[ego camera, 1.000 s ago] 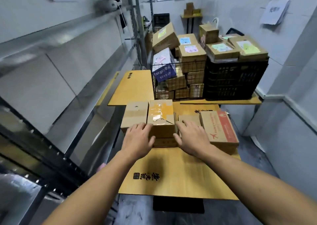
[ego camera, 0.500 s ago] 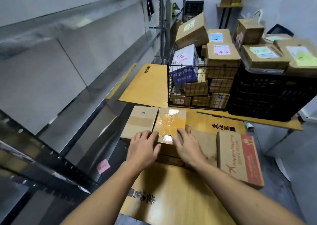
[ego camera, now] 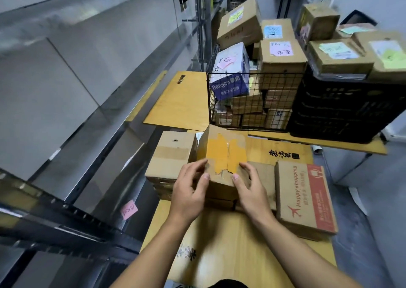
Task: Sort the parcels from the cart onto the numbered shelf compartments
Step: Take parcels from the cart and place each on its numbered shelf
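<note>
Head view: your 2 hands grip 1 small cardboard parcel (ego camera: 222,155) patched with torn yellow tape. Your left hand (ego camera: 189,191) holds its left side, with the fingers (ego camera: 196,166) curled onto the taped face and the thumb pressing the near edge. Your right hand (ego camera: 252,191) mirrors this on the right side, fingers (ego camera: 248,169) curled around the corner. The parcel is tilted, taped face toward you, above a low stack of flat parcels (ego camera: 219,202) near the middle of the wooden desk (ego camera: 230,243); the view does not show whether its base touches that stack.

Just beside it on the left sits a plain brown box (ego camera: 173,155), touching or nearly touching it. To the right lies a flat "Happy shopping" box (ego camera: 305,197) printed in red, its near corner at the desk's right edge.

Farther back, a wire basket (ego camera: 252,120) is packed with parcels, and a black crate (ego camera: 347,111) just beside it carries more boxes bearing coloured notes. A metal shelf (ego camera: 87,120) runs along your left, with 1 pink note (ego camera: 129,209) stuck low on it.
</note>
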A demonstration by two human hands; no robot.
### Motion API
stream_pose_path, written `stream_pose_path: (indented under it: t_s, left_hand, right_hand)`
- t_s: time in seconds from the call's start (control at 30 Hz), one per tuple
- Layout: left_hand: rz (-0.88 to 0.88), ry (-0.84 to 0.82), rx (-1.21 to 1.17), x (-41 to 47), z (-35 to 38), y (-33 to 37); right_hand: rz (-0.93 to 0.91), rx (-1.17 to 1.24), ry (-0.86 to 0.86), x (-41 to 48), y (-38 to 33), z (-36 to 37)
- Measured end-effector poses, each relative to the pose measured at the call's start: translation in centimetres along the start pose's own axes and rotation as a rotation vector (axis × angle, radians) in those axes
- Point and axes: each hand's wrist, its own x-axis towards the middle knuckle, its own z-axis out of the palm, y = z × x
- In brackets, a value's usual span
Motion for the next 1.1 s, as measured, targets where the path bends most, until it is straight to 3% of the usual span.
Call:
stream_pose_path:
  t_s: [0.07, 0.17, 0.3, 0.43, 0.5, 0.7, 0.87, 1.1]
  left_hand:
    - [-0.054, 0.049, -0.142, 0.3, 0.4, 0.4]
    - [-0.071, 0.078, -0.137, 0.4, 0.8, 1.2]
    - [-0.096, -0.024, -0.127, 0.3, 1.2, 1.7]
    - [-0.235, -0.146, -0.397, -0.2, 1.6, 1.4]
    - [-0.227, -0.154, -0.466, -0.7, 1.8, 1.7]
    - [-0.17, -0.075, -0.363, -1.8, 1.7, 2.5]
    - [-0.085, -0.058, -0.274, -2.2, 1.8, 2.9]
    - [-0.069, -0.06, -0.304, -1.4, 1.0, 2.5]
  right_hand:
    - [-0.026, 0.05, 0.035, -0.5, 0.2, -0.9]
    - [-0.061, 0.112, 0.046, -1.1, 0.7, -2.3]
    - [-0.091, 0.163, 0.027, -2.0, 0.9, -3.5]
    - [-0.117, 0.209, -0.019, -2.7, 0.4, -4.1]
    - [-0.116, 0.169, -0.044, -2.8, 0.5, -4.1]
    - [-0.07, -0.053, -0.033, -3.4, -0.5, -3.7]
    - [-0.102, 0.23, -0.154, -3.7, -1.6, -3.0]
    - [-0.036, 0.469, -0.096, -3.3, -1.7, -4.0]
